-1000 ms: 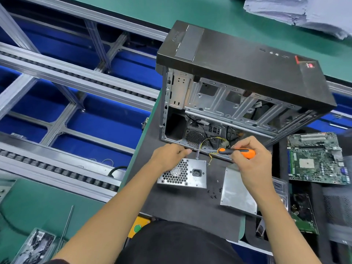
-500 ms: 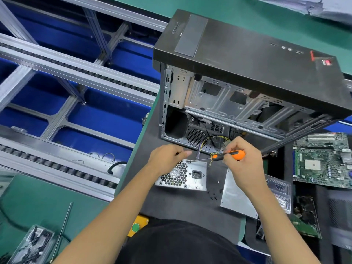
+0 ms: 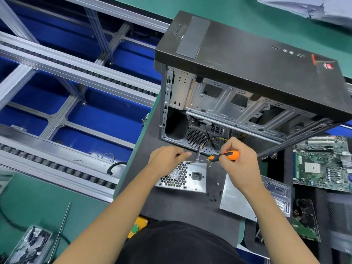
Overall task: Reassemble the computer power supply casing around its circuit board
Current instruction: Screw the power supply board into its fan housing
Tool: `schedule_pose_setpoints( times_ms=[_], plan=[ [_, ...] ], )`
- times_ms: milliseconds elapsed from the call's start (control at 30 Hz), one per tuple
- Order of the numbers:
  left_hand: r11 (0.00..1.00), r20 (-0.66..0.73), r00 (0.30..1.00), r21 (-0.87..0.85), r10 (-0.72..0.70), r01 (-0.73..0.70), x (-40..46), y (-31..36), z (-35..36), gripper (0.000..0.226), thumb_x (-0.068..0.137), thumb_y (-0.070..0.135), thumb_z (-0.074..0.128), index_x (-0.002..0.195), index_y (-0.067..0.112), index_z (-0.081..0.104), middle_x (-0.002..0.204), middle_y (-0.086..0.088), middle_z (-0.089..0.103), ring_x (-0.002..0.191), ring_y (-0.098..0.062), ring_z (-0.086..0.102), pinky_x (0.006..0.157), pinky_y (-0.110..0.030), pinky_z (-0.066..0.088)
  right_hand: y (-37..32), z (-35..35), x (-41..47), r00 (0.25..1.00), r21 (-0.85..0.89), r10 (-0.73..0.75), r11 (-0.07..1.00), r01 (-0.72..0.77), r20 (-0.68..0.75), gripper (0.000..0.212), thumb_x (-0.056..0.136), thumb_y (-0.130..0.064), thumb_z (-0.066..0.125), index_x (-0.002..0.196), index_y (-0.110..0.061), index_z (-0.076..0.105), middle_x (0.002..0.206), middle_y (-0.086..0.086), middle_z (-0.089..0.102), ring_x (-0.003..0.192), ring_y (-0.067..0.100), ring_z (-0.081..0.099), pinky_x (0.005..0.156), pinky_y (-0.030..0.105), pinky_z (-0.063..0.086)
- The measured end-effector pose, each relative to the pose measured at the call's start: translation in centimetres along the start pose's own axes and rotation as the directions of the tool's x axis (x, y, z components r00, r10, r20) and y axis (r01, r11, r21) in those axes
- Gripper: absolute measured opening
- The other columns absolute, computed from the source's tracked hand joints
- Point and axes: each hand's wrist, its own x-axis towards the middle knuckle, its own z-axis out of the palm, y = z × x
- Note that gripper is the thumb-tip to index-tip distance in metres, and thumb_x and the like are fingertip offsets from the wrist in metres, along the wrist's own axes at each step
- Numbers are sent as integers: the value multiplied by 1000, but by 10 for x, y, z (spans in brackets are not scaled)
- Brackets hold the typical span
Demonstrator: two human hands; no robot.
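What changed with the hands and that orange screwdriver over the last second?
The right hand kept its hold on the orange screwdriver and swung the tip left and down, onto the upper corner of the power supply. The left hand stayed resting on the top edge. The loose cover plate and screws have not moved.

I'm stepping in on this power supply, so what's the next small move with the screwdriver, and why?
Probably turn the screwdriver to drive the screw: its tip sits at the upper corner of the power supply, the right hand holds the orange handle, and the left hand rests on the casing.
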Motion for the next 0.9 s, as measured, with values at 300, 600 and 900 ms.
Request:
schedule_pose_setpoints(
  times_ms=[300, 600, 900],
  plan=[
    [1000, -35, 999, -7, -1, 1, -1, -1, 3, 64, 96, 70, 41, 64, 15, 43, 50, 4, 43, 49, -10, 41, 51, -27, 34, -9, 3, 6, 998, -155, -34, 987, 42, 54, 11, 66, -22, 52, 75, -28, 54, 66, -13, 57, 57, 11, 45, 55, 28, 36],
    [998, -14, 1000, -55, -12, 11, -3, 0, 0, 41, 90, 59, 54, 72, 23, 59, 57, 21, 56, 57, -3, 51, 55, -24, 31, -31, 7, 22, 965, -412, -127, 886, 214, 228, 11, 71, -32, 53, 79, -31, 46, 60, -6, 53, 59, 12, 47, 53, 27, 33],
    [994, -10, 1000, -109, -1, 0, -4, 0, -2, 41, 91, 48, 55, 64, 17, 49, 51, 12, 51, 50, -8, 45, 53, -26, 31, -60, 11, 41, 885, -550, -180, 725, 415, 430, 14, 83, -35, 53, 84, -30, 40, 65, -6, 51, 59, 10, 48, 52, 33, 33]
  ],
)
